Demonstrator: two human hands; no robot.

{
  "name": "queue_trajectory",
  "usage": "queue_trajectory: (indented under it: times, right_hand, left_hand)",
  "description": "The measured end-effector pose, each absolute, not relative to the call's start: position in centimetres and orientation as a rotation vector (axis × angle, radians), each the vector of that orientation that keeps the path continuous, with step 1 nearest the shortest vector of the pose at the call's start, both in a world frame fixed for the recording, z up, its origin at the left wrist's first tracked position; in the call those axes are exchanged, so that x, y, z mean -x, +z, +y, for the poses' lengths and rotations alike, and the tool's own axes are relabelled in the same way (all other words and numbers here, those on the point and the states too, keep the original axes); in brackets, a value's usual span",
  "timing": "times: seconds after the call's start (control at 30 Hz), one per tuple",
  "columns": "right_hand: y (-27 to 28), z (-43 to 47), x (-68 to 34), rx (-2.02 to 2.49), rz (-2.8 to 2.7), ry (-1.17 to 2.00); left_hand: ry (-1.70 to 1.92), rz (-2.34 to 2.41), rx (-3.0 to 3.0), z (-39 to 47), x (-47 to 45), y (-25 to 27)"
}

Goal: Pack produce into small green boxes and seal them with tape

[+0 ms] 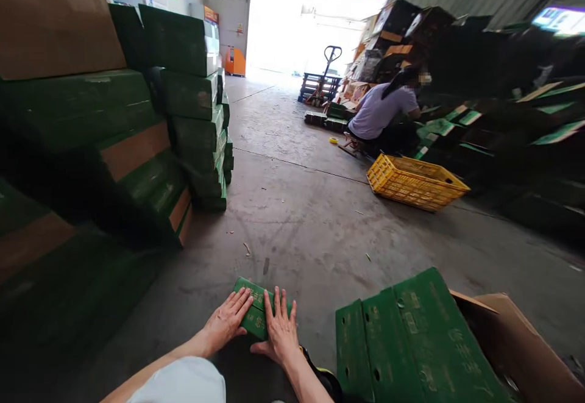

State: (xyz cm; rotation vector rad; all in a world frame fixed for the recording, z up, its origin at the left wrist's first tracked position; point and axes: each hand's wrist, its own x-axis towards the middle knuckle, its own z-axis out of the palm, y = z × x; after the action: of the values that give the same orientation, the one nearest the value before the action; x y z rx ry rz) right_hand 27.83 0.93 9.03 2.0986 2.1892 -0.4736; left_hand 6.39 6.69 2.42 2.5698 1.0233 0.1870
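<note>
A small green cardboard box [256,316] with pale printed characters is on the floor at the bottom middle. My left hand [227,316] lies flat on its left part, fingers stretched out. On its right part rests my right hand [281,330], fingers spread and thumb pointing left. Both palms hide much of the lid. To the right of my right hand stand several larger green boxes [411,330] side by side, with round holes in their sides. An open brown carton [525,330] is just beyond them.
Stacked green cartons [194,98] and a brown carton [59,25] line the left side. A yellow crate [415,183] sits to the right, near a seated person [384,107] working by piled boxes. A pallet jack [326,77] stands by the bright doorway. Scraps dot the concrete floor [292,232].
</note>
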Motion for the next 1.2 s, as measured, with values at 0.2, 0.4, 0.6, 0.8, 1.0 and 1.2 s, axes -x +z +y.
queue_trajectory:
  times: [0.2, 0.4, 0.6, 0.8, 1.0, 1.2]
  right_hand:
    - [8.3, 2.4, -28.2, -2.030, 2.287, -0.522]
    - [5.5, 1.4, -28.9, -1.982, 2.400, -0.413]
    - [5.9, 1.9, -28.0, -1.965, 2.511, -0.345]
    - [6.8, -2.5, -28.9, -2.354, 2.531, -0.374]
    - [1.5, -13.8, -32.7, -3.122, 1.519, -0.329]
    - [0.1, -13.0, -32.6, -2.748, 1.367, -0.423]
  left_hand:
    - [0.133, 1.053, -2.625, 6.6, -7.3, 2.9]
    - [-0.082, 1.104, -2.645, 8.3, -9.5, 4.1]
    - [-0.068, 1.086, -2.714, 8.4, -8.5, 4.1]
    - [0.020, 1.087, -2.784, 7.4, -6.8, 3.7]
    - [0.092, 1.157, -2.755, 7.1, -5.7, 3.4]
    - [0.042, 1.068, -2.757, 7.7, -5.6, 4.0]
